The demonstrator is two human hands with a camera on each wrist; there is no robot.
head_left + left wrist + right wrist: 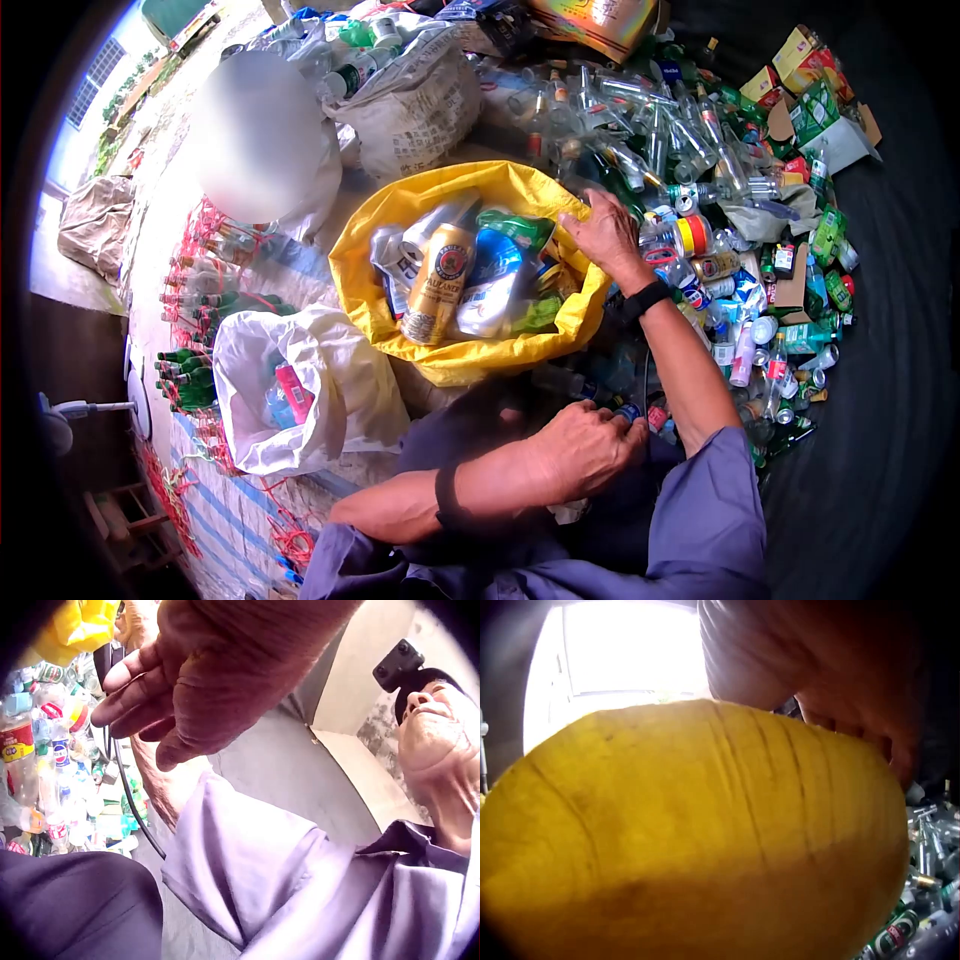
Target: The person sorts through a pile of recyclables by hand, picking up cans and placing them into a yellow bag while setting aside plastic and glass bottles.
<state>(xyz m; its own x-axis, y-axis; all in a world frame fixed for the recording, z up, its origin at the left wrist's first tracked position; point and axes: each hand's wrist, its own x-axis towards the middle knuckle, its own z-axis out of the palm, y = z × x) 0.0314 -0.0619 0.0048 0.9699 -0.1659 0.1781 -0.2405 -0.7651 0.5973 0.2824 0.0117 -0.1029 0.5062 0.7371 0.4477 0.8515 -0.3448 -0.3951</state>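
A yellow woven bag [450,365] stands in front of the person with its mouth wide. Inside it lie a gold beer can [440,285], a blue-and-white can [490,275] and other crumpled cans. The right hand [605,238] grips the bag's right rim; in the right wrist view the bag's yellow side hides part of its fingers. The left hand [590,447] is below the bag, over the lap, near several bottles. Its loosely bent fingers [135,694] hold nothing in the left wrist view.
Loose glass and plastic bottles [655,140] and cans spread along the right. A white sack [375,415] with a pink-labelled item stands left, beside tied green bottles [185,375]. A filled sack [425,110] stands behind. A thin black cable [135,802] hangs by the right arm.
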